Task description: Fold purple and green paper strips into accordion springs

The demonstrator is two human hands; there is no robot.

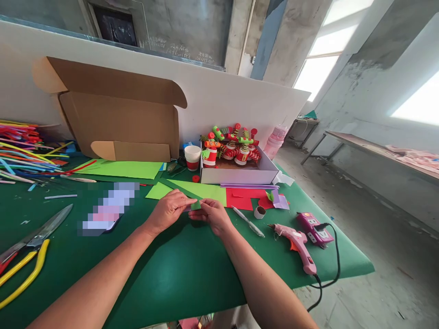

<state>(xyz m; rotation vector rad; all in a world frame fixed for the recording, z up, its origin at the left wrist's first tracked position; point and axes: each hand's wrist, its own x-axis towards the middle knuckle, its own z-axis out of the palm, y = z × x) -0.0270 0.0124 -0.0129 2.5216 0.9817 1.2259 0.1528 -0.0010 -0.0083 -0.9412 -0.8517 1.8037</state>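
Between my two hands is a narrow strip of dark green paper (178, 186), its long end slanting up to the left. My left hand (172, 208) pinches it, index finger stretched toward the right end. My right hand (213, 214) grips that same end between thumb and fingertips, where a folded green bit shows. Behind them lies a light green sheet (214, 191), with red paper pieces (242, 201) to its right. A white pen (248, 221) and a small white paper ring (259, 212) rest beside my right hand.
A pink glue gun (297, 246) and a purple power strip (314, 229) with cables sit right. A white box (236, 175) holds red and green paper figures. Paper cups (192, 157), a cardboard box (123, 119), pipe cleaners (24, 155), large scissors (37, 242) and a blurred phone-like object (111, 208) stand around.
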